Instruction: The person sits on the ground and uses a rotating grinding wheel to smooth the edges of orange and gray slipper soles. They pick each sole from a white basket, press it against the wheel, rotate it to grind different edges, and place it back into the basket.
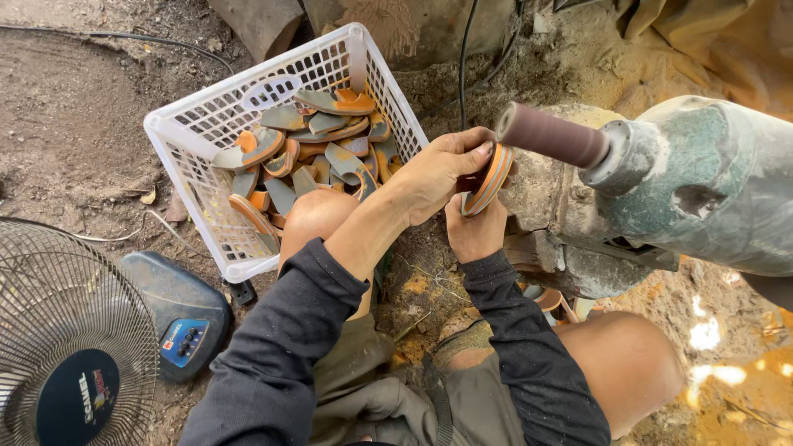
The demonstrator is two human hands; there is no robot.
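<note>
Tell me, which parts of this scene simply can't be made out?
- Striped sole piece: mostly covered by the left hand and right hand, head view.
- Sanding machine: cut off by the right edge.
- White basket: lower pieces buried under the pile.
- Fan: cropped at the left and bottom edges.

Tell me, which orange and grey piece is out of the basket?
The striped piece held edge-up in both the left hand and right hand, beside the brown sanding drum. All the others lie piled in the white basket.

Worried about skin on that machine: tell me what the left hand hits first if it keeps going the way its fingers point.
Probably the sanding drum: the left hand points right, fingertips by the striped piece, just under the drum. Depth is unclear.
</note>
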